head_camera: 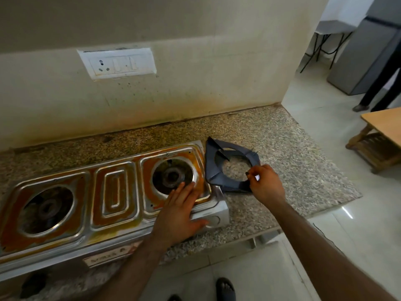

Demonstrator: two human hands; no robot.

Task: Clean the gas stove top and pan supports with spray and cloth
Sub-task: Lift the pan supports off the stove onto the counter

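Observation:
A steel two-burner gas stove [112,192] with orange-brown grease stains lies on the granite counter. Both burners are bare: the left burner [46,210] and the right burner [172,175] have no supports on them. My left hand [180,211] rests flat, fingers straight, on the stove's right front corner. A dark pan support [219,170] lies on the counter just right of the stove, its left edge tilted up. My right hand [265,183] pinches the support's near right rim. No spray bottle or cloth is visible.
The speckled granite counter [293,161] ends at its right and front edges. A stained wall with a switch and socket plate [118,63] stands behind. A wooden table [382,135] and a person's legs [377,92] are at the right. My feet show below.

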